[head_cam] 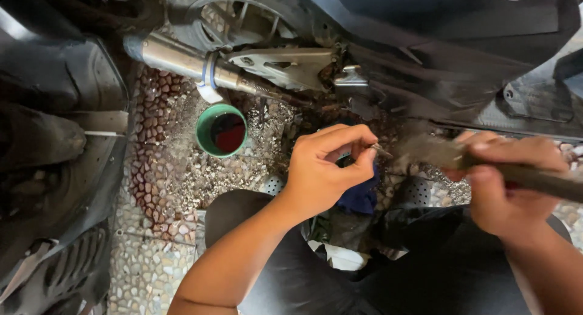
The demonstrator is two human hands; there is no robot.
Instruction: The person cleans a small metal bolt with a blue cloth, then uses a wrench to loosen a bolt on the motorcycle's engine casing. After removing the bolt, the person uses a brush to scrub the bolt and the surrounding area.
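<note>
My left hand pinches a small metal screw between thumb and forefinger, held out in front of my knees. My right hand grips the dark handle of a brush-like tool, whose blurred head points left toward the screw and almost touches it. Both hands hover just below the dark underside of a scooter. A blue rag lies on the ground under my left hand.
A green cup with dark red liquid stands on the pebbled floor below the chrome exhaust pipe. The rear wheel is above it. A second vehicle's black bodywork fills the left edge. My dark-trousered knees are at the bottom.
</note>
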